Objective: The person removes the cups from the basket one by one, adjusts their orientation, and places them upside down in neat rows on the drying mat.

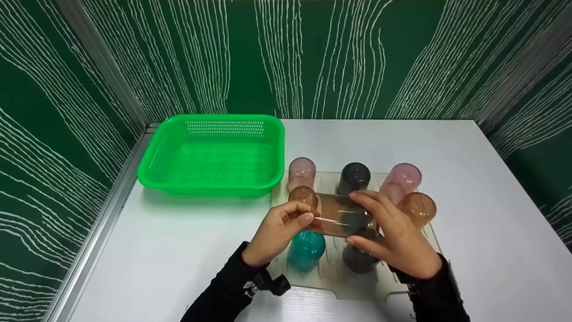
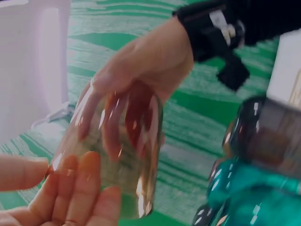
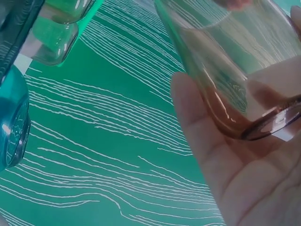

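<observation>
A see-through amber cup lies sideways in the air above a pale drying mat. My left hand pinches its rim at the left end, thumb outside and fingertips showing through the wall in the left wrist view. Around the base end curls my right hand, its palm near the thick bottom in the right wrist view. Upside-down cups stand on the mat close by: a teal cup, a dark grey cup partly under the right hand, and another amber cup behind the left fingers.
Farther back on the mat are a pink cup, a black cup and a second pink cup. One more amber cup stands at the right. A green basket sits left of the mat on the white table.
</observation>
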Demonstrator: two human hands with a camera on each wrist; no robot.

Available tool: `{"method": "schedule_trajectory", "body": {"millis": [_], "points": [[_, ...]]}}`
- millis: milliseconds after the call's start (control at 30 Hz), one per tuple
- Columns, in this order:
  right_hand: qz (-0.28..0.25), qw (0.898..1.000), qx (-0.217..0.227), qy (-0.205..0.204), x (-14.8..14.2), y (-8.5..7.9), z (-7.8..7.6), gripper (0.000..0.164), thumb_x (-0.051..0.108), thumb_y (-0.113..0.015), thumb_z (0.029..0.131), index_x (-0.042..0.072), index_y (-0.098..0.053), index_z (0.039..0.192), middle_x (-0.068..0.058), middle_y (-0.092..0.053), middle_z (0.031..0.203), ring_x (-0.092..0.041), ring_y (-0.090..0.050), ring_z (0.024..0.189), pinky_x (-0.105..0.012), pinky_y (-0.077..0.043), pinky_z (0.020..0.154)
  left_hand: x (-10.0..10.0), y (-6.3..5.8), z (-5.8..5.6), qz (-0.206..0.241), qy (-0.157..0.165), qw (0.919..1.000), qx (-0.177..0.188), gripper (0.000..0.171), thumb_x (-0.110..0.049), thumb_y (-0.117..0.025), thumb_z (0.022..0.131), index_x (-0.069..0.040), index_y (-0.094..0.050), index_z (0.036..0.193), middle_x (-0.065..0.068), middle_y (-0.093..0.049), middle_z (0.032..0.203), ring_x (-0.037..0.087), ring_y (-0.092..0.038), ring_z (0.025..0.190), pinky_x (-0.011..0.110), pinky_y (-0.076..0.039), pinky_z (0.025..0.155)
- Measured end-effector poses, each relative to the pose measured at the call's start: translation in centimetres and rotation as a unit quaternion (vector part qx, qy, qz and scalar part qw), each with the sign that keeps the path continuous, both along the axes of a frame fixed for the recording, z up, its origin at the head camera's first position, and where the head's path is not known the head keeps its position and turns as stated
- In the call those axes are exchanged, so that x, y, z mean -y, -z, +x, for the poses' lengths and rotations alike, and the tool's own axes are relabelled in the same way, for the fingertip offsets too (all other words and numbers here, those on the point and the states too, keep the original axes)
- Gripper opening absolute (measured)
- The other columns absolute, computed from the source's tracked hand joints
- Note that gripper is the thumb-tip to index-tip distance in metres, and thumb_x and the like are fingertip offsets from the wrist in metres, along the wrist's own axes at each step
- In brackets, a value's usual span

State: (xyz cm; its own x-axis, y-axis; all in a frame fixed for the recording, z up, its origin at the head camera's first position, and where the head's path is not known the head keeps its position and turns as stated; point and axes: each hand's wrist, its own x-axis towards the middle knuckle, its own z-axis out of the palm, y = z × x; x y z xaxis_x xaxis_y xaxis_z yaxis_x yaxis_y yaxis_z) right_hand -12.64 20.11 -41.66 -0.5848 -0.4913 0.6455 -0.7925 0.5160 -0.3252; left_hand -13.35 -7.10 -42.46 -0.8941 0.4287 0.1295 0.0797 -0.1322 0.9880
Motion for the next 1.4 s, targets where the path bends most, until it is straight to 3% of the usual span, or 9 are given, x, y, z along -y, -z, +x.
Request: {"method": "schedule_trajectory", "body": {"millis": [133,367,567,800,933,1100,1200,1300,1400], "points": [[-0.028,1.000,0.003,-0.003,-0.3,0.0,-0.1,0.073,0.053,-0.064,0.105,-0.004,-0.054,0.148,-0.021,-0.065,0.138,-0.022,-0.064,0.121,-0.008,-0.038,0.113,0.8,-0.3,0.0,-0.037,-0.010,0.9984,-0.042,0.027,-0.002,-0.059,0.110,0.019,-0.063,0.127,0.035,-0.070,0.125,0.034,-0.075,0.118,0.030,-0.060,0.105],[-0.061,0.998,0.023,0.021,-2.3,-0.1,0.3,0.067,0.040,-0.074,0.105,-0.008,-0.053,0.147,-0.024,-0.060,0.139,-0.007,-0.055,0.129,-0.012,-0.035,0.119,2.5,-1.1,0.1,-0.087,-0.075,0.9875,-0.107,0.026,-0.004,-0.060,0.109,0.012,-0.065,0.129,0.030,-0.070,0.128,0.040,-0.070,0.126,0.030,-0.056,0.108],[-0.051,0.996,0.018,0.064,-5.1,-0.4,0.9,0.068,0.014,-0.084,0.093,-0.007,-0.052,0.150,-0.023,-0.062,0.139,0.003,-0.057,0.127,-0.008,-0.039,0.112,3.8,-1.5,0.0,-0.151,-0.155,0.9621,-0.167,0.024,-0.009,-0.065,0.109,0.006,-0.069,0.127,0.022,-0.075,0.125,0.036,-0.072,0.119,0.041,-0.058,0.106],[-0.006,0.989,0.045,0.138,-8.3,-0.8,2.6,0.080,-0.009,-0.089,0.076,-0.008,-0.052,0.147,-0.024,-0.064,0.133,0.009,-0.050,0.112,-0.004,-0.040,0.096,4.5,-1.7,-0.4,-0.208,-0.158,0.9452,-0.195,0.025,-0.014,-0.065,0.110,0.001,-0.071,0.129,0.018,-0.075,0.127,0.034,-0.070,0.123,0.050,-0.055,0.109],[0.037,0.984,0.043,0.170,-9.5,-1.0,3.2,0.077,-0.007,-0.091,0.072,-0.007,-0.056,0.141,-0.021,-0.065,0.123,0.003,-0.049,0.095,-0.008,-0.043,0.075,4.8,-1.4,-0.8,-0.274,-0.176,0.9119,-0.250,0.027,-0.015,-0.067,0.109,0.000,-0.071,0.130,0.017,-0.073,0.130,0.037,-0.066,0.129,0.055,-0.053,0.111],[0.072,0.982,0.034,0.174,-10.4,-1.2,3.2,0.072,0.000,-0.095,0.071,-0.003,-0.061,0.135,-0.015,-0.068,0.115,-0.003,-0.050,0.086,-0.010,-0.044,0.065,5.3,-0.5,-1.5,-0.349,-0.243,0.8379,-0.341,0.026,-0.015,-0.072,0.105,0.003,-0.071,0.125,0.020,-0.072,0.126,0.040,-0.066,0.124,0.056,-0.055,0.106],[0.086,0.980,0.041,0.174,-10.5,-1.1,3.0,0.072,0.004,-0.097,0.070,0.000,-0.063,0.133,-0.013,-0.069,0.115,-0.003,-0.051,0.083,-0.008,-0.045,0.065,5.7,0.1,-1.8,-0.396,-0.280,0.7977,-0.358,0.029,-0.016,-0.074,0.105,0.003,-0.071,0.125,0.021,-0.070,0.126,0.042,-0.065,0.125,0.057,-0.055,0.105],[0.102,0.978,0.057,0.173,-10.7,-0.9,3.0,0.071,0.006,-0.098,0.070,0.001,-0.064,0.132,-0.011,-0.071,0.113,-0.001,-0.050,0.081,-0.011,-0.046,0.061,6.1,0.5,-1.9,-0.440,-0.292,0.7796,-0.337,0.034,-0.020,-0.074,0.105,0.003,-0.069,0.129,0.024,-0.068,0.130,0.047,-0.061,0.132,0.063,-0.052,0.109],[0.124,0.973,0.078,0.180,-10.9,-0.5,3.0,0.067,0.011,-0.099,0.072,0.003,-0.065,0.129,-0.007,-0.069,0.107,0.001,-0.045,0.075,-0.018,-0.044,0.056,6.4,0.6,-1.9,-0.467,-0.291,0.7763,-0.308,0.038,-0.023,-0.073,0.105,0.004,-0.068,0.132,0.028,-0.066,0.134,0.053,-0.057,0.137,0.069,-0.049,0.112]]}}
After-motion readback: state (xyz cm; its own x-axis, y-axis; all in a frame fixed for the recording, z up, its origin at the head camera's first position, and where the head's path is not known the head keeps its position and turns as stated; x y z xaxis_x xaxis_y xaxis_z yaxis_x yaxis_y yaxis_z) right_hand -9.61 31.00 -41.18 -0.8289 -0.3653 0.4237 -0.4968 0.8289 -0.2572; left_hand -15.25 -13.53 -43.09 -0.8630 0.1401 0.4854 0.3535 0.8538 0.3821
